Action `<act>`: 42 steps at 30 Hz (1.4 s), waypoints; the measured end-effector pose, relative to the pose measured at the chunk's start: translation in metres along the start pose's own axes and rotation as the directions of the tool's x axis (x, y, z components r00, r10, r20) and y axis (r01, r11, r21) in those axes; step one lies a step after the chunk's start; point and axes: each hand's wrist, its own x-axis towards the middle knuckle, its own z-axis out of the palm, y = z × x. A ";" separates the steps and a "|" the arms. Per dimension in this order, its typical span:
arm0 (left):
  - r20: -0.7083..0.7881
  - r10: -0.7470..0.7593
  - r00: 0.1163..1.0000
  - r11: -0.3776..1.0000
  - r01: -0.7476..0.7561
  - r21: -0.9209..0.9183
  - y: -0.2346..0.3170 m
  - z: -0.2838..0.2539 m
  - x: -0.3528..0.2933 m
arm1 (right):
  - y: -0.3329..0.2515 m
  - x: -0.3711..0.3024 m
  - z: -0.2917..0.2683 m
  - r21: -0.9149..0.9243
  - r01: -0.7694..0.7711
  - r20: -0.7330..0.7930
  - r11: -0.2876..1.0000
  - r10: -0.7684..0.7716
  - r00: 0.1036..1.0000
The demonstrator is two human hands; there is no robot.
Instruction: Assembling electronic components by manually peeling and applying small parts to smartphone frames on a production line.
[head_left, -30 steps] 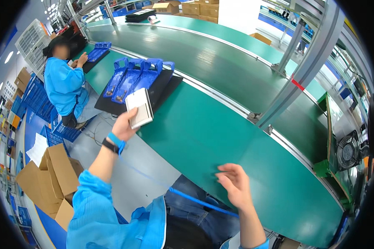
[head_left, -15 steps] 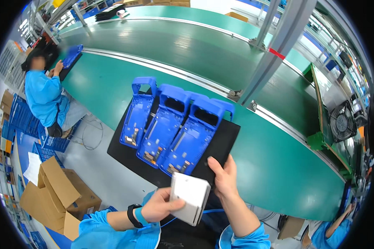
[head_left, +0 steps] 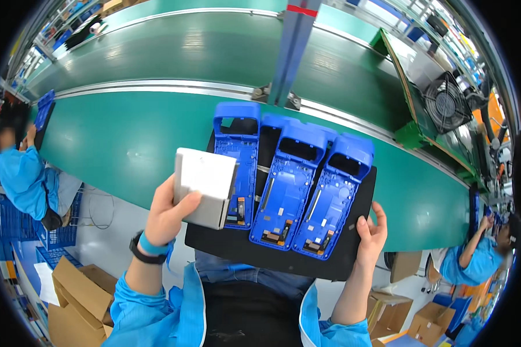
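In my left hand [head_left: 169, 209] is a small stack of flat, whitish rectangular plates [head_left: 205, 176], pinched between thumb and fingers. My right hand [head_left: 371, 236] grips the right edge of a black board [head_left: 237, 246], its thumb along the edge. Side by side on the board lie a left blue plastic housing [head_left: 248, 155], a middle blue housing [head_left: 285, 199] and a right blue housing [head_left: 328, 208]. Each has a frame-like top end and small electronic parts with flex cable near its lower end. The plates cover part of the left housing. More blue plastic shows behind the tops.
The board overlaps the near edge of a green workbench [head_left: 139, 133]. Beyond runs a conveyor belt [head_left: 156, 55] with a metal post [head_left: 292, 58]. A fan [head_left: 446, 103] stands at right. Co-workers in blue sit at far left [head_left: 23, 179] and right [head_left: 474, 260]; cardboard boxes [head_left: 78, 295] stand lower left.
My left hand has lifted the plates up and left, beside the left housing. The view has swung right, and the board with the housings now sits straighter. My right hand still holds its edge.
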 end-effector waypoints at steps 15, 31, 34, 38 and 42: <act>0.217 0.095 0.971 0.948 -0.155 0.278 -0.017 0.042 0.016 | 0.005 0.023 -0.032 -0.282 0.197 -0.082 0.939 -0.228 0.970; 0.145 0.058 0.988 0.981 -0.030 -0.189 0.000 0.086 -0.015 | -0.024 -0.019 0.024 -0.770 0.485 0.393 0.414 -0.291 0.872; 0.133 0.076 0.988 0.986 -0.054 -0.159 -0.001 0.087 -0.016 | -0.032 -0.021 0.024 -0.787 0.504 0.423 0.355 -0.285 0.860; 0.071 0.120 0.990 0.992 -0.117 -0.045 0.008 0.096 -0.015 | -0.042 -0.023 0.034 -0.610 0.623 0.369 0.490 -0.519 0.771; 0.154 0.057 0.986 0.998 -0.055 -0.017 0.005 0.106 -0.014 | -0.065 -0.026 0.071 -0.338 0.800 0.556 0.496 -0.580 0.595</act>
